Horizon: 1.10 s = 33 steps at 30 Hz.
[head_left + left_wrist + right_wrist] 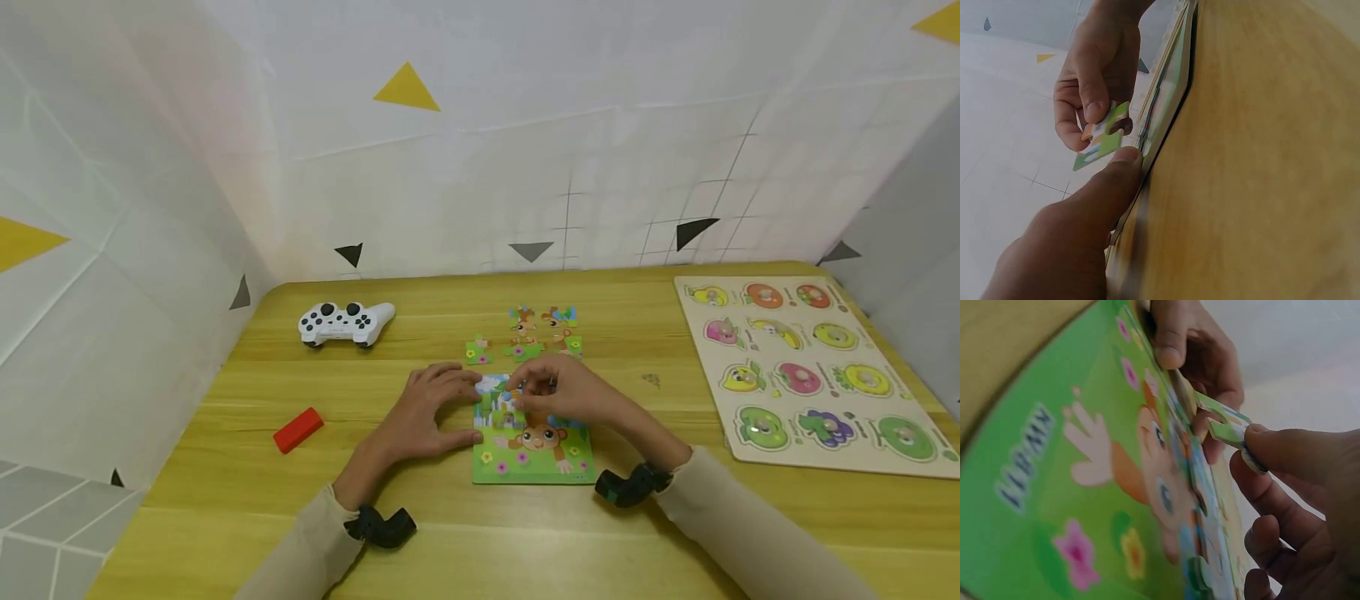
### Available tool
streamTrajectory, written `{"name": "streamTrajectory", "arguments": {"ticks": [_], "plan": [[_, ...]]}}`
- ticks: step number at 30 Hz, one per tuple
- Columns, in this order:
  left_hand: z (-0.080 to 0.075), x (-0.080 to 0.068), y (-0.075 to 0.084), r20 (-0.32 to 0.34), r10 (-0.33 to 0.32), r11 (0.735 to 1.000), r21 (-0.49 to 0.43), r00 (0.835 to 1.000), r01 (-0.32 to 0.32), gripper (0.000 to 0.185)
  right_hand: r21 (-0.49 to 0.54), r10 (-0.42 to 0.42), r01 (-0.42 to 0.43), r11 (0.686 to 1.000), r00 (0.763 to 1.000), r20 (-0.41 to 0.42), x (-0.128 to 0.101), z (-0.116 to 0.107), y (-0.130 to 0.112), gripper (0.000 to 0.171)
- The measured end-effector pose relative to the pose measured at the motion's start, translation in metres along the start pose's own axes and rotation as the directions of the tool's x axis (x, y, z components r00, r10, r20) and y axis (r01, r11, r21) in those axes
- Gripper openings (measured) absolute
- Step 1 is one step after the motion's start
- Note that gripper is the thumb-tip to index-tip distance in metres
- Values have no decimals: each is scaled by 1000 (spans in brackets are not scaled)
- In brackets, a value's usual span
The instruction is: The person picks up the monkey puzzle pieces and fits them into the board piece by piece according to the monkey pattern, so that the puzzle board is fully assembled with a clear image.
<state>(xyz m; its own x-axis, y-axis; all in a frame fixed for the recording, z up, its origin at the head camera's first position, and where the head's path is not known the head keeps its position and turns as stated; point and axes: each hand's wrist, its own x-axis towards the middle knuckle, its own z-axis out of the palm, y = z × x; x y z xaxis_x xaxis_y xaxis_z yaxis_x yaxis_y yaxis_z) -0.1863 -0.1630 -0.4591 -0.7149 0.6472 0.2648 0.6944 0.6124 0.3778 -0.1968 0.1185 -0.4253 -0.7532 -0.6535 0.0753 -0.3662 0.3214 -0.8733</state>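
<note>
A green monkey puzzle board (534, 454) (1054, 462) lies on the wooden table (225, 467) in front of me. My right hand (558, 387) (1297, 487) pinches a small green puzzle piece (1102, 136) (1225, 425) just above the board's upper part. My left hand (431, 412) rests flat on the table at the board's left edge (1166, 106), its thumb (1110, 181) pressed against the rim. Several loose monkey pieces (528, 333) lie beyond the board.
A white game controller (345, 322) sits at the back left. A red block (297, 430) lies left of my left hand. A fruit peg puzzle board (813, 371) fills the right side. White patterned walls enclose the table.
</note>
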Motion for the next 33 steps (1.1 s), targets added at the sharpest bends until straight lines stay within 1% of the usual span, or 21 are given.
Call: {"name": "streamTrajectory", "arguments": {"ticks": [5,8,10,12,14,17,20,23,25,30,33], "plan": [[0,0,-1,-3,2,1000,-3,1000,-2,47,8,36,-36,999,999,29,0,8,-2,17],[0,1,0,-8,6,1000,-4,1000,-6,47,15,31,-31,999,998,46,0,12,-3,17],[0,1,0,-12,9,1000,-4,1000,-9,47,2,17,-18,1000,999,49,0,15,-3,16],[0,1,0,-13,10,1000,-7,1000,-10,46,-41,-12,13,999,999,38,0,18,-4,16],[-1,1,1,-13,10,1000,-10,1000,-11,46,-110,-55,57,992,998,22,0,20,-4,16],[-1,0,1,-12,10,1000,-16,1000,-10,45,-245,-115,110,963,993,-6,1,24,-4,13],[-1,0,1,-15,10,1000,-15,1000,-11,45,-352,-123,106,930,992,-28,2,26,-4,10],[-1,0,1,-18,10,1000,-14,1000,-10,45,-384,-91,71,920,995,-34,2,28,-7,10],[-1,0,1,-18,10,1000,-15,1000,-10,45,-389,-77,58,919,996,-34,2,29,-9,11],[-1,0,1,-13,4,1000,-14,1000,-5,46,-428,-90,62,902,995,-46,1,28,-11,12],[0,0,1,-8,3,1000,-14,1000,-3,46,-455,-111,82,887,993,-37,0,28,-11,18]]}}
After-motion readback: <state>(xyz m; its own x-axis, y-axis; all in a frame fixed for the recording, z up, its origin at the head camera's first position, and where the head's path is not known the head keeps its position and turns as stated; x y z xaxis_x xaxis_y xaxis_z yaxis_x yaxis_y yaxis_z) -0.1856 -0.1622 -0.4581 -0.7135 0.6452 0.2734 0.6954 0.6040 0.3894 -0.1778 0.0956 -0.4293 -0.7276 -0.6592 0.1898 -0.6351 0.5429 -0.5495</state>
